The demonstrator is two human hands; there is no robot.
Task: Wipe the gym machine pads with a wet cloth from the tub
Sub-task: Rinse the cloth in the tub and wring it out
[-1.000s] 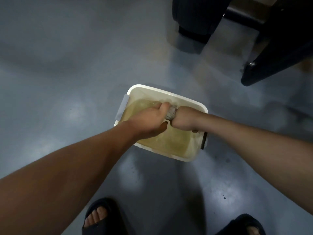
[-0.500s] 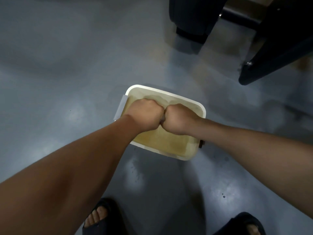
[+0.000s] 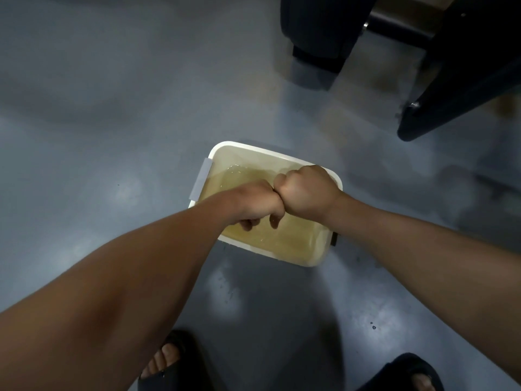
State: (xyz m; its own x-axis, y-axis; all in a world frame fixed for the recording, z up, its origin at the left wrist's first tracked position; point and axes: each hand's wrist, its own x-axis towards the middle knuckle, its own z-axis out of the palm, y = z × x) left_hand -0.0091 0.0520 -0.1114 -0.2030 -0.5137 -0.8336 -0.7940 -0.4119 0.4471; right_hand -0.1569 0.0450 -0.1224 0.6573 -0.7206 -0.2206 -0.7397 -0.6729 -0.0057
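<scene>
Both fists clenched, knuckle to knuckle over the tub (image 3: 239, 145). Left hand (image 3: 253, 204) rolled palm-down, curled fingertips (image 3: 247, 223) poking out below. Right hand (image 3: 306, 193) rolled the other way, back of the hand up, overlapping the far right rim. Cloth buried inside the two grips, no fabric showing. Seen 1.0 s ago as a grey wad between the fists, already covered 0.5 s ago. Since then: fists twisted in opposite ways, right one raised toward the far rim, left one dropped with fingertips now exposed. Tub in the same spot on the floor (image 3: 112, 108), white, rectangular, part full of yellowish water (image 3: 282, 244). Grey latch (image 3: 201, 180) on its left end, dark latch (image 3: 334, 239) on its right. Wet spots on the floor near the tub. Black sandals (image 3: 180, 365) at the bottom edge, toes visible. Dark gym machine (image 3: 465, 80) parts top right, well apart from the tub, blurred.
</scene>
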